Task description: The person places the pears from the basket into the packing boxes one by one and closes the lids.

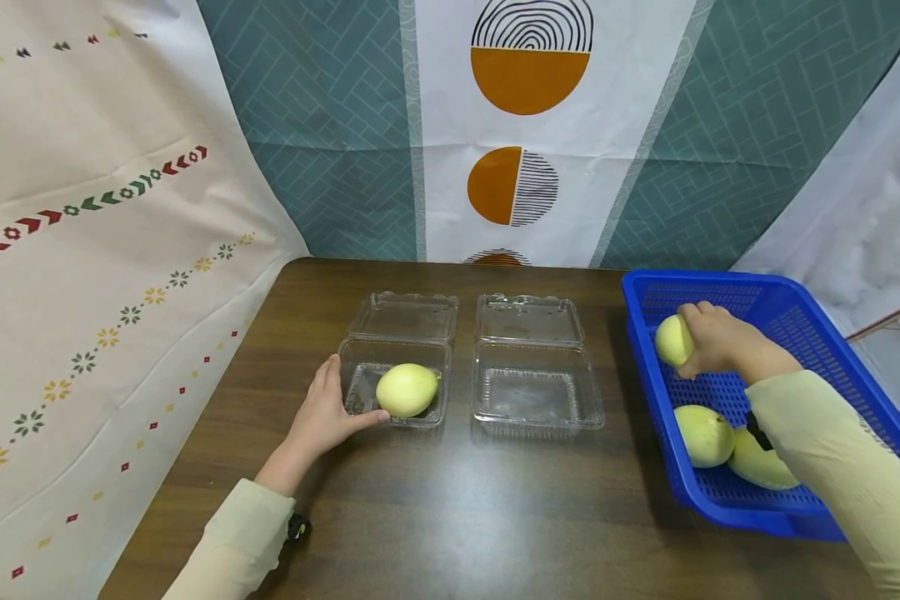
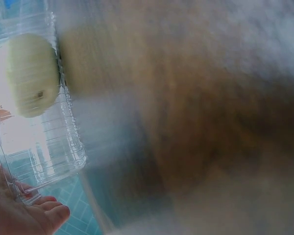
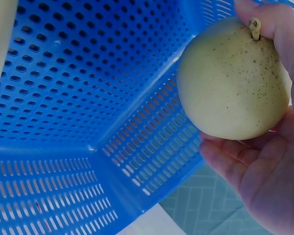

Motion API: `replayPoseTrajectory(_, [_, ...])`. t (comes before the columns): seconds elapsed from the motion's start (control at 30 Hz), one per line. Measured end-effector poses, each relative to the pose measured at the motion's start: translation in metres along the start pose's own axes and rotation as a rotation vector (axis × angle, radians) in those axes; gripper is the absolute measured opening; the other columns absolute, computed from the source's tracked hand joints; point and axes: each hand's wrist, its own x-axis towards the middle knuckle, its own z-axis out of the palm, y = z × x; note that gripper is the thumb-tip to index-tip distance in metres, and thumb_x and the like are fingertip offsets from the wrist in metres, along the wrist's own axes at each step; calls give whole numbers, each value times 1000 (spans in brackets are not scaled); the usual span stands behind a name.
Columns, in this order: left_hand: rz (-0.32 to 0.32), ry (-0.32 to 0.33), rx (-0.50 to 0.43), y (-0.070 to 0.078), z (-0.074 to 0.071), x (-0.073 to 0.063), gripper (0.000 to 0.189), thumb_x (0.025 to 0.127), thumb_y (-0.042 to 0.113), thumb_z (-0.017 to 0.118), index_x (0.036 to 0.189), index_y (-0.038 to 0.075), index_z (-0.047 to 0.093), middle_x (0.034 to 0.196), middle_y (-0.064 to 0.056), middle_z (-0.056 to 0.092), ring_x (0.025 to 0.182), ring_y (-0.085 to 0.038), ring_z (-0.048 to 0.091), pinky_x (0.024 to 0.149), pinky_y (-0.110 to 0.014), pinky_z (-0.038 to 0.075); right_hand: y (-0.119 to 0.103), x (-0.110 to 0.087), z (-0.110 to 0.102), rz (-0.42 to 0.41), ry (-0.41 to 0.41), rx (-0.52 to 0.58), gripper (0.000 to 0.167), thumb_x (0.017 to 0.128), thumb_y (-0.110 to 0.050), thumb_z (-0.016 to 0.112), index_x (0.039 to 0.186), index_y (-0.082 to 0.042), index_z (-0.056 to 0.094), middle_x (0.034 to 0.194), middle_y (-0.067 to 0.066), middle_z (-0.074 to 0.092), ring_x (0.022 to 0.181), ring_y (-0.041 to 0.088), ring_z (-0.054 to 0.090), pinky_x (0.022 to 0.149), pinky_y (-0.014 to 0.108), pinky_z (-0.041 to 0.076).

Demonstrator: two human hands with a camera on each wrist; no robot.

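In the head view, my right hand point(image 1: 720, 342) grips a pale yellow-green melon point(image 1: 673, 340) over the left part of a blue plastic basket point(image 1: 810, 321). Up close in the right wrist view, that melon point(image 3: 232, 81) has a short stem and brown specks, with fingers and thumb curved round it. My left hand point(image 1: 335, 415) holds the left front corner of a clear plastic container point(image 1: 360, 400), thumb along its front and fingers along its side. Inside this container lies another melon point(image 1: 407, 390). Two more melons, one at the left point(image 1: 703, 436) and one point(image 1: 761, 460) partly behind my right sleeve, rest in the basket.
A second clear container point(image 1: 536, 387) stands with its lid point(image 1: 530, 321) open, right of the first. The first container's lid point(image 1: 408, 317) is also folded back. All stand on a dark wooden table point(image 1: 450, 517), with patterned cloth point(image 1: 330, 150) hanging behind and at the sides.
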Motion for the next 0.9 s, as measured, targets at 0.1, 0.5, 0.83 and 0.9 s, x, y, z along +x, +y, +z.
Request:
replayPoseTrajectory(0.1, [0,-1,6,0,0,0,128,66,60,78,149,-9,8,154,-29,12,139,-48,20,102,-64,32,0,-1,-3,-1,2,11,94,60,-30,84,126,18,37,110,37,48,96,47,50,73,56,46])
replayPoseTrajectory(0.5, [3,-4,3,0,2,1,128,66,60,78,149,-8,8,154,-29,12,139,-48,20,102,-65,32,3,-7,-12,-6,8,36,92,62,-33,85,123,18,38,106,34,49,92,43,51,73,54,46])
replayPoseTrajectory(0.83, [8,-10,-4,0,0,0,127,67,58,78,149,-8,7,153,-30,12,138,-49,19,102,-65,31,-1,-5,-14,-25,13,40,94,61,-37,86,122,17,39,104,33,51,91,41,53,72,52,47])
replayPoseTrajectory(0.9, [9,-9,-1,0,-1,0,127,67,59,78,149,-9,7,153,-30,12,138,-49,20,102,-65,31,-2,-4,-15,-28,17,38,95,61,-37,86,122,17,39,105,33,51,91,42,53,73,52,47])
